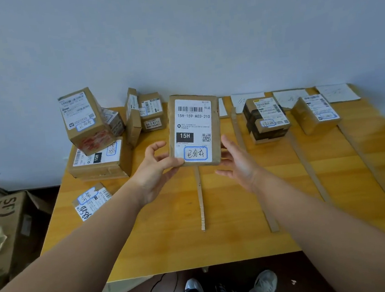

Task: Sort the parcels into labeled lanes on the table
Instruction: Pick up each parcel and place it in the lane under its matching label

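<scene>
Your left hand (pixel 152 171) pinches the 15H parcel (pixel 194 129), your right hand (pixel 238 162) open beside it. The black-taped parcel (pixel 267 119) and small parcel (pixel 316 113) occupy lanes; the left pile (pixel 95 137) looks unsorted.

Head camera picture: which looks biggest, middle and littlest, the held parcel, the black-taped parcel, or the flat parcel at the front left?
1. The held parcel looks largest, but it is lifted nearer the camera, so that may flatter it.
2. The black-taped parcel.
3. The flat parcel.

Soft, even daylight, faint shadows; wide-angle bending at the edges, corners perhaps slightly soft.
</scene>
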